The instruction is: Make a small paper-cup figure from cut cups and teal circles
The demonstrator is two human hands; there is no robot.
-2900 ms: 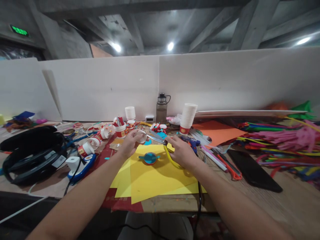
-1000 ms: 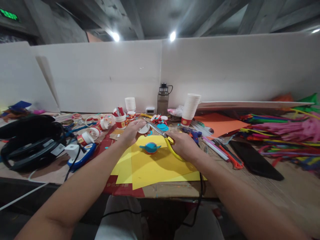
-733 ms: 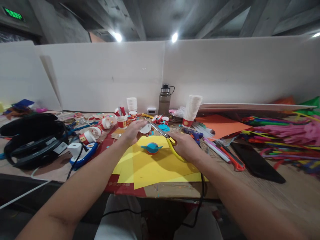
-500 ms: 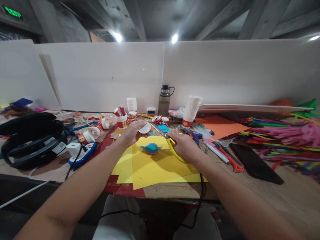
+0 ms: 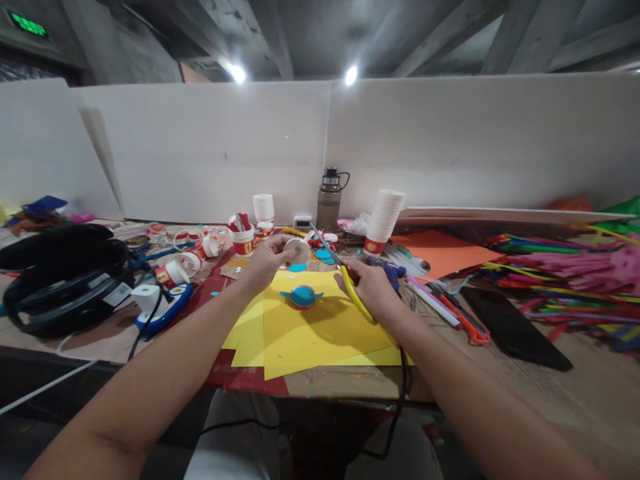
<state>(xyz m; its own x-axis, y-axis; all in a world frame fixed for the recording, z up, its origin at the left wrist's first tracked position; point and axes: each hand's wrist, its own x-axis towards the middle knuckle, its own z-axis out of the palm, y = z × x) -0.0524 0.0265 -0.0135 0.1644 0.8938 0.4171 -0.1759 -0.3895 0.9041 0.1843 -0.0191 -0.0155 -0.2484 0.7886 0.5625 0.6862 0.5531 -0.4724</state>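
Between the thumb and fingers of my left hand [image 5: 269,263] is a round white paper disc [image 5: 299,251], its flat face turned toward me. My right hand [image 5: 369,285] grips yellow-handled scissors [image 5: 356,293], whose metal blades point up and to the left, just apart from the disc. Below both hands, a small blue paper piece with two side tabs and a reddish rim [image 5: 303,297] rests on yellow paper sheets [image 5: 320,340]. Several blue paper discs [image 5: 325,256] lie behind the scissors.
Paper cup stacks [image 5: 384,223] and a water bottle [image 5: 329,203] stand at the back. To the right are a glue gun [image 5: 393,269], an orange-handled tool [image 5: 467,323], a black phone [image 5: 515,327] and pipe cleaners [image 5: 590,267]. Black headphones [image 5: 65,287] and a power strip [image 5: 167,310] lie left.
The white piece in my left hand has turned to show its flat face and moved slightly right and up. The scissors have come away from it, their blades tilted more steeply upward.
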